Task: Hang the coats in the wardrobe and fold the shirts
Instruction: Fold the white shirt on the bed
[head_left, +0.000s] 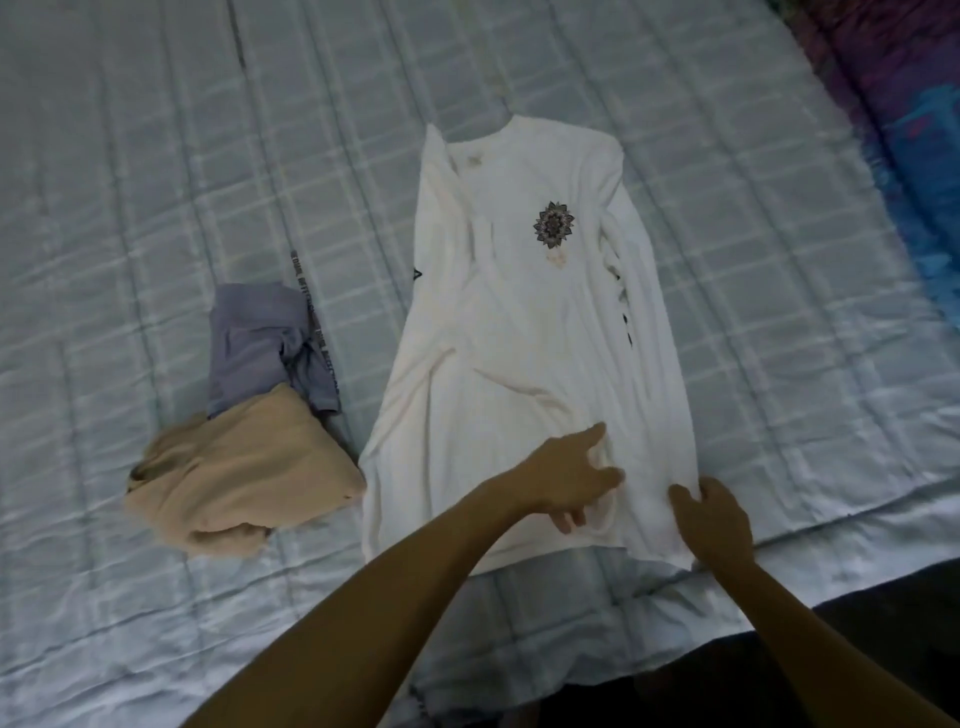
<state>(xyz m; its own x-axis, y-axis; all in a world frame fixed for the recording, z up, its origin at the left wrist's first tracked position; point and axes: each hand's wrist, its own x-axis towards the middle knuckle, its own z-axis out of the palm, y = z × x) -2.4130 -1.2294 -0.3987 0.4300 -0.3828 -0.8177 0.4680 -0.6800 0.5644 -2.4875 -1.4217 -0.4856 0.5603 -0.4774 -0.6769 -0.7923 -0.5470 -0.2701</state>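
head view: a white long-sleeved shirt (519, 338) lies flat on a pale quilted bed (156, 156), sleeves folded in. left hand (574, 480) rests on it, fingers spread, likely pinning the cloth; right hand (714, 522) grips the hem corner, seemingly to fold it up.

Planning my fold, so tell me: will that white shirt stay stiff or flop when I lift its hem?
Likely floppy: the white shirt lies flat with soft wrinkles. Probably light, being thin cloth. It may slide on the sheeny bedspread.
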